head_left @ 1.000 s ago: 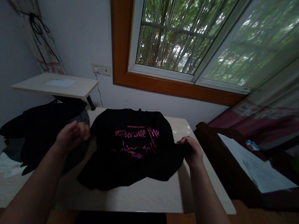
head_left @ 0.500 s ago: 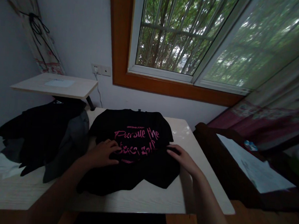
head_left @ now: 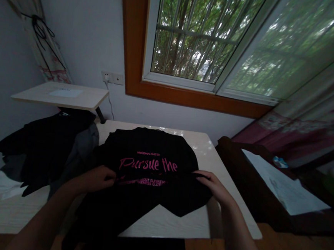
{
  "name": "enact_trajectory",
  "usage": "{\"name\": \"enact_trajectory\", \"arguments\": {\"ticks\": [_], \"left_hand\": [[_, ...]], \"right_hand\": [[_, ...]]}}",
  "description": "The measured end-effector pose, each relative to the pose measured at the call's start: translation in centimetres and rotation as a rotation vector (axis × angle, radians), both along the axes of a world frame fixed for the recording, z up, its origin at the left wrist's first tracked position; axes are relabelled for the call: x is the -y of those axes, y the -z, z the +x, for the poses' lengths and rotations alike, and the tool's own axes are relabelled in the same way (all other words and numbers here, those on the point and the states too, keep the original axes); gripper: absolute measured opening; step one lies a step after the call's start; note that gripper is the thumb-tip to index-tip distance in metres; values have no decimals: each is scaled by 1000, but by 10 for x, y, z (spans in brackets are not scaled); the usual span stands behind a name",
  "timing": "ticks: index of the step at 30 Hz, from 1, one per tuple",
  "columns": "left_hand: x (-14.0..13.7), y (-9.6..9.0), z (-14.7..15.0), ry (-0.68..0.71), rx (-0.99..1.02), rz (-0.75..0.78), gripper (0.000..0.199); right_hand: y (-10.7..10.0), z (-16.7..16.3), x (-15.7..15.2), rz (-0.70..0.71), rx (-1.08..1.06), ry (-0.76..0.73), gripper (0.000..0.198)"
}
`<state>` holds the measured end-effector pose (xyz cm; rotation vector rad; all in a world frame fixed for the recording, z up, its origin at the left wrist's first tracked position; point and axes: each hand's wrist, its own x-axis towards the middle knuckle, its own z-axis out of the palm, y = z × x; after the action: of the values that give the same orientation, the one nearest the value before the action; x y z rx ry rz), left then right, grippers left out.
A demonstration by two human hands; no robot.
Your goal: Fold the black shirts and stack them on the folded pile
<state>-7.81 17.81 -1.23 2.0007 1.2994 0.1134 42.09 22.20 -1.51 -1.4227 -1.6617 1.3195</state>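
A black T-shirt [head_left: 151,143] with pink lettering lies spread on the pale wooden table [head_left: 176,224], its collar toward the wall. My left hand [head_left: 102,178] is closed on the cloth at the left side of the print, thumb against the curled fingers. At the right side, my right hand [head_left: 211,183] pinches the shirt's edge between thumb and fingers. A raised fold runs between both hands and hides part of the lettering. The lower part of the shirt lies loose and skewed, hanging over the table's front edge at the left.
A heap of black and dark grey clothes [head_left: 49,146] sits at the left, under a small raised shelf [head_left: 91,98] bearing a paper sheet. A white cloth [head_left: 6,185] lies beside the heap. Dark furniture [head_left: 238,173] stands right of the table; the window [head_left: 197,38] is beyond.
Both hands have closed on the shirt and drawn the cloth into a fold across the print. The collar has slid nearer me, and the lower left part now hangs over the front edge.
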Motion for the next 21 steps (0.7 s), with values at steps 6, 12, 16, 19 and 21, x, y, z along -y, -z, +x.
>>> {"name": "enact_trajectory", "arguments": {"ticks": [6, 12, 16, 19, 21], "left_hand": [[-3, -1, -6, -112, 59, -156, 42], [-11, -3, 9, -88, 13, 309, 32], [-14, 1, 11, -136, -78, 501, 30], [-17, 5, -2, -205, -171, 691, 31], [-17, 9, -16, -274, -258, 816, 32]], "right_hand": [[-4, 5, -3, -82, -135, 3, 64], [-2, -10, -13, -187, -232, 58, 60], [5, -21, -21, -26, -5, 28, 45], [16, -28, -25, 72, 98, 30, 44], [24, -31, -28, 140, 163, 48, 43]]}}
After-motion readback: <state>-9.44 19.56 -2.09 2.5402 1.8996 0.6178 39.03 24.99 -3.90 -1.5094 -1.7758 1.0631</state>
